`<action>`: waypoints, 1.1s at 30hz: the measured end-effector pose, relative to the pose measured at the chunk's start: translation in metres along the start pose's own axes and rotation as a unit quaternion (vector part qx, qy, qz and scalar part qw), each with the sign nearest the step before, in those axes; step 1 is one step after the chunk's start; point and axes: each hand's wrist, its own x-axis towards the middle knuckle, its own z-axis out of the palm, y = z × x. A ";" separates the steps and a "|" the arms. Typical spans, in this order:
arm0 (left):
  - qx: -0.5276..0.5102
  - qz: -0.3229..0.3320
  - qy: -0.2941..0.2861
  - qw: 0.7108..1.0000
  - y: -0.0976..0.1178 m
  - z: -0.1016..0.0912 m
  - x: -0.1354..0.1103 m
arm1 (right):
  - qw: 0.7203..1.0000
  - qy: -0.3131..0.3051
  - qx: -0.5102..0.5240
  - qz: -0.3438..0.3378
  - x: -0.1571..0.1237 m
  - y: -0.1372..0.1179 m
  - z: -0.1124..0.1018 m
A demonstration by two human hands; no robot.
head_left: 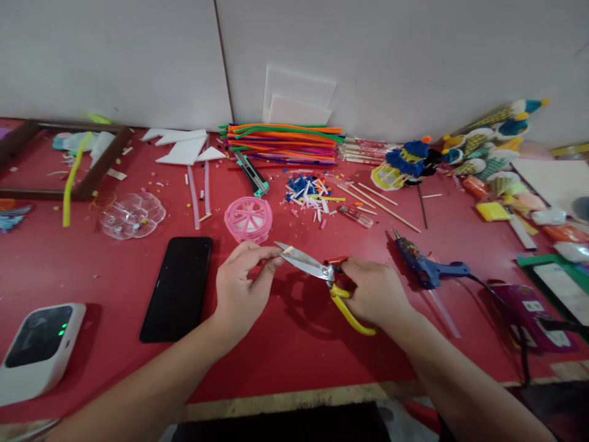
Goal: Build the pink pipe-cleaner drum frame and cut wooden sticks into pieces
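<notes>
My right hand (pixel 375 291) grips the yellow handles of a pair of scissors (pixel 309 264), whose silver blades point left toward my left hand (pixel 242 282). My left hand is pinched, fingertips meeting at the blade tips, where a tiny pale piece (pixel 287 250) sits; what it is I cannot make out. Both hands hover over the red table (pixel 299 344) near its front edge. A pink plastic wheel (pixel 248 219) lies just beyond my left hand.
A black phone (pixel 177 287) lies left of my left hand, a white device (pixel 39 350) at the far left. A blue glue gun (pixel 426 265) rests to the right. Colourful straws (pixel 283 142), cut bits (pixel 308 191), wooden sticks (pixel 377 205), a cutter (pixel 252 174) and craft figures (pixel 483 150) fill the back.
</notes>
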 end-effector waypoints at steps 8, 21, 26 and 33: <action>-0.011 -0.006 -0.003 1.000 0.001 0.001 0.000 | 1.000 0.012 0.001 -0.003 -0.001 0.001 0.001; -0.010 -0.010 -0.027 1.000 0.003 -0.002 0.002 | 1.000 -0.010 -0.002 0.000 -0.001 0.001 0.000; -0.016 -0.010 -0.028 0.999 0.002 -0.002 0.001 | 1.000 -0.029 -0.007 0.004 -0.002 -0.001 0.002; -0.041 0.002 0.001 0.999 0.000 0.005 -0.004 | 1.000 -0.029 0.009 0.004 -0.002 -0.004 0.003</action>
